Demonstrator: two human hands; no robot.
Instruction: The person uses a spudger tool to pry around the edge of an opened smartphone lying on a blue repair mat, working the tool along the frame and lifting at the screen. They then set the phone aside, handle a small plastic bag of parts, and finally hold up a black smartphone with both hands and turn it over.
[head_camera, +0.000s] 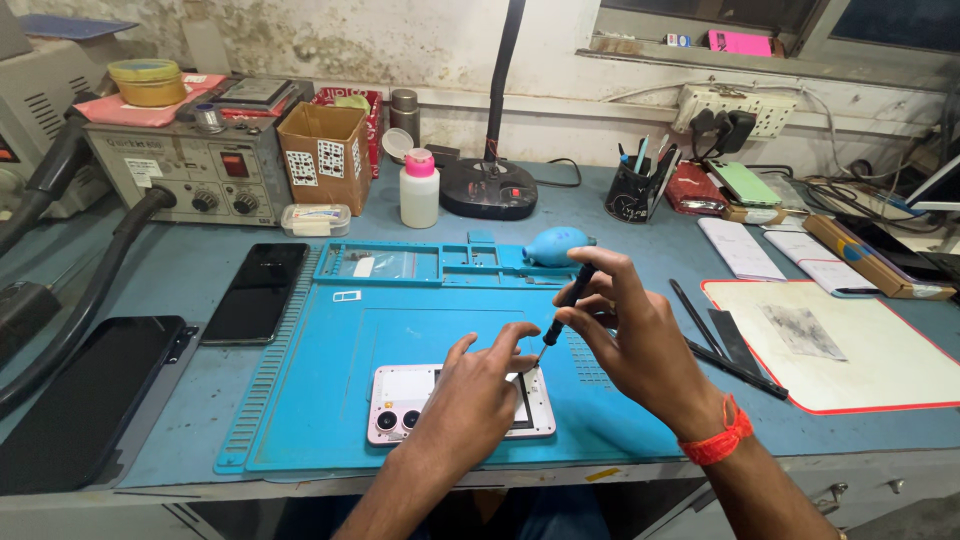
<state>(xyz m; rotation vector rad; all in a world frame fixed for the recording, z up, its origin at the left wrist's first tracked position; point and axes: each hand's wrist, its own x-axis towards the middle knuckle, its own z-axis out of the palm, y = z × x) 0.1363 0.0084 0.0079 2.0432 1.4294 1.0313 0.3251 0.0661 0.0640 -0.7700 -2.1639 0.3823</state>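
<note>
Cluttered and well used, the blue-topped workbench (640, 250) is sitting under a stained white wall, and a blue silicone repair mat (400, 330) is lying across its middle. Near the front edge of that mat a pale pink phone (400, 400) is lying face down, its camera lenses showing at the left end and its back cover apparently already off, since an inner frame and a dark opening are showing. The left hand (470, 400) is pressing down on the phone, fingers spread flat over its middle and steadying it rather than gripping it. The right hand (630, 340) is pinching a slim black screwdriver (565, 305) between thumb and fingertips, closed firmly on the shaft, with the tip pointing down at the upper right part of the phone; whether the tip is actually touching a screw is too small to tell. Judging from this, the opening of the phone is looking already done and the work on the inner screws is under way, with the inside parts still sitting in place; no loose screws are visible on the mat. A blue air blower (555, 245) is resting at the mat's far edge, a white bottle with a pink cap (419, 190) is standing behind it, two dark phones (255, 290) are lying to the left, and black tweezers and spudgers (720, 340) are lying to the right beside a white pad with a red border (850, 350).
</note>
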